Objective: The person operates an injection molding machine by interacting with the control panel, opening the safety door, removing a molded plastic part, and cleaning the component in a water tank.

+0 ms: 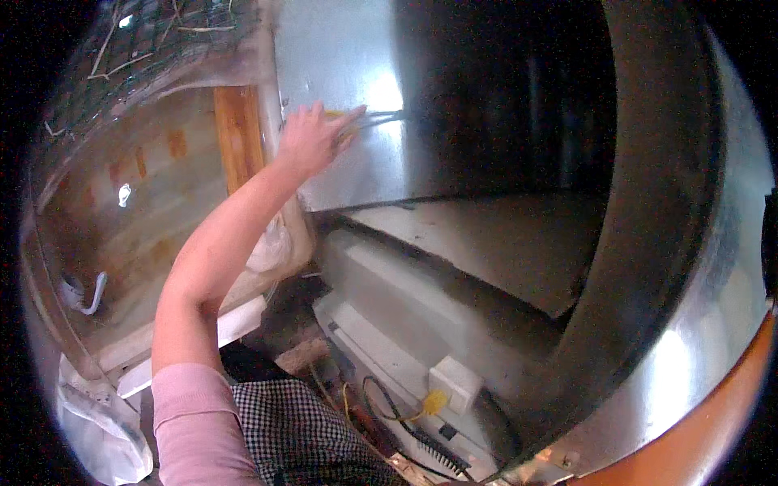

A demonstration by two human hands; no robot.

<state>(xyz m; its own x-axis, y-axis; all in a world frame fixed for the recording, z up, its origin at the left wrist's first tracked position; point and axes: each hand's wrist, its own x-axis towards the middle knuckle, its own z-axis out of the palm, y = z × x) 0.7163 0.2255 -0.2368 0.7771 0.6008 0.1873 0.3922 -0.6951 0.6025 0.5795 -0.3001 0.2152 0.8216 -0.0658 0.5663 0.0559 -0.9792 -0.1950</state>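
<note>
I see netting (162, 44) with pale strands (204, 29) at the upper left of the frame, and below it one stained panel (138, 202), partly hidden by the person's forearm (219, 235). Toward the bottom, right of centre, are one white block (458, 382), one yellow plug (435, 402) against it and one black brush (444, 458). One clear bag (105, 437) sits at lower left; I can't make out its contents. The recess (502, 113) right of centre is too dark to read. At upper centre-left, the left hand (314, 139) has its grip closed around one thin tool (382, 117), before a metal sheet (348, 178)
</note>
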